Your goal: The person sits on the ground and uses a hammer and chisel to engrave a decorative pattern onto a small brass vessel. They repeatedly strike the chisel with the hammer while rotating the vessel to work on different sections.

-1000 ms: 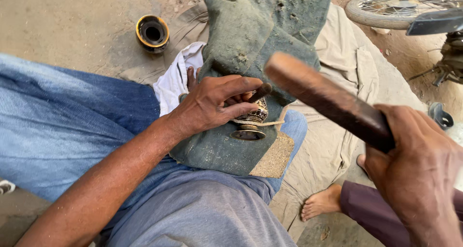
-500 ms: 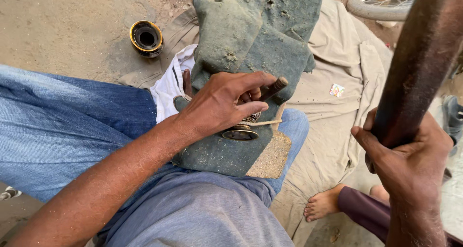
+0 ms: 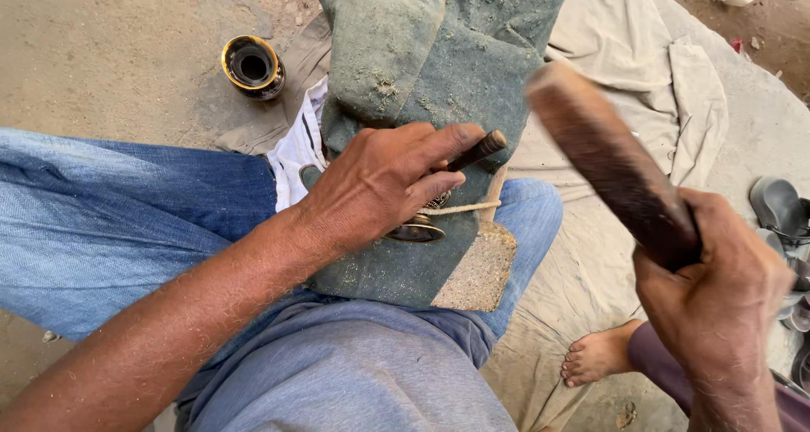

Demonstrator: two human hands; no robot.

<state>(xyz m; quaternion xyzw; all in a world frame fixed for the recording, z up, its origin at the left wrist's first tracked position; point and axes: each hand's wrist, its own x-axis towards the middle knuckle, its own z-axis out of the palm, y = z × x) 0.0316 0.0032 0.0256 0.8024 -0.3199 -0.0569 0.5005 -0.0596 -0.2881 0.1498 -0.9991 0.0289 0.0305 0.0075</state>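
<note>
a striking step is judged to be in hand. a short dark punch is pinched between the thumb and fingers of the left hand, which is closed on it, and its lower end is set down at a small round metal piece lying on a thick grey-green pad. the pad is draped over the knee of the blue jeans, with a flat tan block showing under its lower edge. a pale cord runs out from under the fingers beside the metal piece.

a heavy dark wooden handle is gripped firmly in the right hand, which is closed around its lower part; the free end is raised above and to the right of the punch, blurred, well apart from it.

the next move is judged to call for a square blow on the top of the punch, with the punch kept steady and the fingers kept below its head; a glancing hit could slip onto the knuckles or shift the metal piece.

no packages, labels or signs are seen. a small round black pot with a gold rim stands on the sandy ground at upper left, near the pad. a beige cloth is spread on the right, and a bare foot rests on it below.
</note>
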